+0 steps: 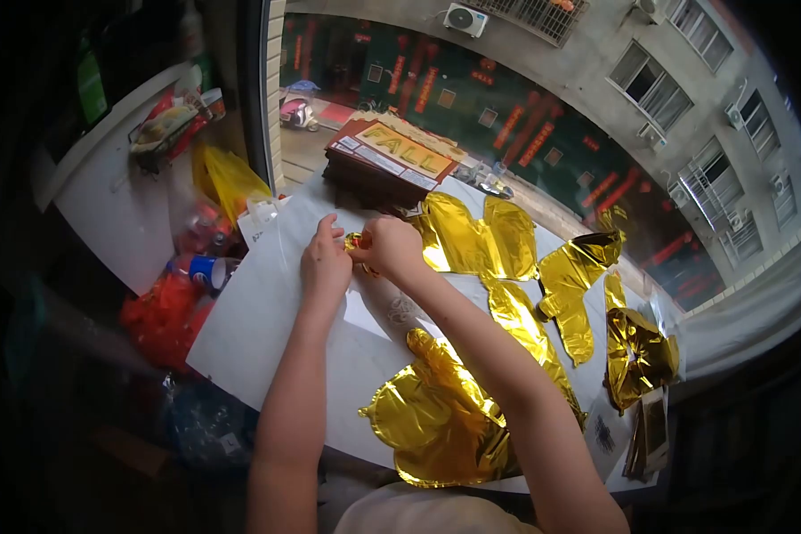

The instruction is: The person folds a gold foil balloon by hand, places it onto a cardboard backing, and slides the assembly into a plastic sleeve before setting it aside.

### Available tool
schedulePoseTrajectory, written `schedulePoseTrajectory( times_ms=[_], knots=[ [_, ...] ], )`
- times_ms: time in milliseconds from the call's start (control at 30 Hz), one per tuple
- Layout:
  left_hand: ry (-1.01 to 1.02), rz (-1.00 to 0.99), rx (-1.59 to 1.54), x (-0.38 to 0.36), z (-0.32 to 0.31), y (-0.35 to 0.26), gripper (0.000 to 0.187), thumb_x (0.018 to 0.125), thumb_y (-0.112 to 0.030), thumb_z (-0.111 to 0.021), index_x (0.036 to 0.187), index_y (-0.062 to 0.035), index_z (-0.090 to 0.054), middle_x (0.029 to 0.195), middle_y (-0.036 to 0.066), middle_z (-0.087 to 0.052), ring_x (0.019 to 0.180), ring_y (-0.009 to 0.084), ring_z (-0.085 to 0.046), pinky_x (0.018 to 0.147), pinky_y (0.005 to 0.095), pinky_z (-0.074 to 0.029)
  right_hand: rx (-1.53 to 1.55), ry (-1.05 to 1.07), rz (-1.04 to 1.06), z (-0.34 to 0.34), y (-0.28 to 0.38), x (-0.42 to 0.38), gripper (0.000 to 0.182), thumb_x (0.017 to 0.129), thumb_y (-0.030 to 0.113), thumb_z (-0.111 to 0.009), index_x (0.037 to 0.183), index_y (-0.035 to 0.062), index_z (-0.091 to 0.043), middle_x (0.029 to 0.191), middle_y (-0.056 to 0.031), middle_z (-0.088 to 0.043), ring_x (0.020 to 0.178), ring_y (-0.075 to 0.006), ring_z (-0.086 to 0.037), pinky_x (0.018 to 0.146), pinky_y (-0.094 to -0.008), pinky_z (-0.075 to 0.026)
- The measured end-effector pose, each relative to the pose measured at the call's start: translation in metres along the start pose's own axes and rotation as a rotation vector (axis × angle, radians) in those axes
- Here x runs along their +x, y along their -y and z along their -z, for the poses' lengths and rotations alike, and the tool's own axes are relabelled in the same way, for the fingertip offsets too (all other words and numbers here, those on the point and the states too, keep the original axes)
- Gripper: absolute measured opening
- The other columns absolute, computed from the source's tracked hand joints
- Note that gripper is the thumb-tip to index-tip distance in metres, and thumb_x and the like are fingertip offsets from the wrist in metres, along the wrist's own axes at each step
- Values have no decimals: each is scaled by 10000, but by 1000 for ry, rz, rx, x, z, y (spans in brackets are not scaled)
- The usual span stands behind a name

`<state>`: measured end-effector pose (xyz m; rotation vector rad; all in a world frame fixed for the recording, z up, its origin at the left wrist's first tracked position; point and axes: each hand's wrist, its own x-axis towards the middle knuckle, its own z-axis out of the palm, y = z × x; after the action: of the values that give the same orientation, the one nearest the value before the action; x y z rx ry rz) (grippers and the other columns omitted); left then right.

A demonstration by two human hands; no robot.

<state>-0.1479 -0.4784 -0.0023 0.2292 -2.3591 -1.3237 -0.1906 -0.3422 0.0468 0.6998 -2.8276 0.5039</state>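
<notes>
My left hand [327, 258] and my right hand [392, 245] meet over the left part of the white table [249, 294]. A small piece of gold foil [354, 242] shows between their fingertips, partly hidden by the fingers. The right fingers pinch it, while the left fingers curl at its other side with one fingertip pointing up. Beneath my wrists, a pale sheet and a clear plastic bag [400, 307] lie flat. Shiny flat gold foil balloons [485, 236] spread across the table to the right, and a large one [436, 427] lies under my right forearm.
Behind my hands stands a stack of brown packets [392, 160] marked FALL. Another gold foil balloon [636, 356] and some dark strips [648, 436] lie at the right edge. Left of the table are a yellow bag [227, 182], a red bag [165, 311] and a blue-labelled bottle [206, 271].
</notes>
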Motion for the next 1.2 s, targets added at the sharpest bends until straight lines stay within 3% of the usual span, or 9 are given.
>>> schedulePoseTrajectory(
  times_ms=[167, 500, 600, 667, 800, 867, 1033, 1133, 1200],
  knots=[
    [5, 63, -122, -1, 7, -5, 571, 913, 78, -482, 1470, -50, -493, 1316, 221, -659, 1021, 363, -716, 950, 442, -565, -258, 3, 249, -28, 4, 5, 283, 694, 293, -845, 830, 49, -800, 945, -165, -718, 795, -354, -755, 689, -434, -609],
    [14, -50, -50, -2, -3, 1, 571, 934, 110, -459, 1473, -72, -510, 1314, 203, -683, 1108, 334, -720, 991, 417, -560, 367, -8, -106, 2, -20, 18, 388, 578, 315, -969, 653, 10, -742, 650, -164, -702, 637, -312, -713, 603, -390, -557],
    [74, -96, 60, -3, 2, -3, 541, 943, 97, -479, 1455, -72, -519, 1259, 189, -714, 1135, 333, -710, 969, 405, -570, 546, 107, -245, 6, -33, 19, 403, 776, 372, -929, 756, -1, -777, 662, -87, -689, 582, -180, -620, 576, -350, -482],
    [110, -64, 36, -6, 4, -10, 467, 972, 38, -489, 1412, -98, -562, 1229, 145, -738, 1150, 320, -700, 1061, 494, -513, 693, 178, -329, 0, -44, 21, 360, 926, 354, -835, 891, -4, -812, 755, -38, -707, 630, -101, -584, 587, -297, -461],
    [134, -125, 227, -15, 4, -20, 354, 990, -32, -497, 1285, -119, -671, 1204, 88, -741, 1139, 304, -691, 1163, 617, -376, 850, 141, -483, -11, -57, 21, 347, 974, 340, -782, 1015, -5, -786, 798, -41, -701, 632, -107, -578, 592, -297, -459],
    [158, -190, 283, -17, 2, -17, 278, 993, -80, -513, 1134, -119, -749, 1153, 56, -737, 1141, 292, -675, 1205, 686, -250, 1096, -38, -596, -11, -70, 19, 318, 1027, 318, -709, 1072, 5, -736, 816, -21, -670, 646, -119, -601, 571, -307, -474],
    [126, -220, 231, -17, 1, -12, 245, 975, -73, -543, 1066, -110, -768, 1121, 61, -726, 1144, 289, -660, 1223, 657, -250, 1182, -467, -784, 54, -160, -7, 288, 1033, 357, -708, 992, 73, -685, 805, 2, -616, 640, -131, -582, 545, -304, -478],
    [138, -241, 241, -16, 0, -11, 239, 969, -65, -553, 1070, -108, -766, 1131, 58, -724, 1144, 289, -657, 1234, 648, -239, 1410, -973, -811, 129, -236, -31, 266, 1061, 339, -674, 1051, 73, -664, 885, -43, -654, 738, -187, -600, 642, -342, -510],
    [135, -242, 251, -17, 0, -11, 230, 963, -59, -566, 1070, -107, -764, 1138, 52, -720, 1145, 291, -653, 1237, 642, -236, 1614, -1262, -554, 185, -321, -55, 280, 1114, 328, -561, 1108, 69, -666, 1015, -81, -719, 918, -243, -726, 836, -431, -624]
  ],
)
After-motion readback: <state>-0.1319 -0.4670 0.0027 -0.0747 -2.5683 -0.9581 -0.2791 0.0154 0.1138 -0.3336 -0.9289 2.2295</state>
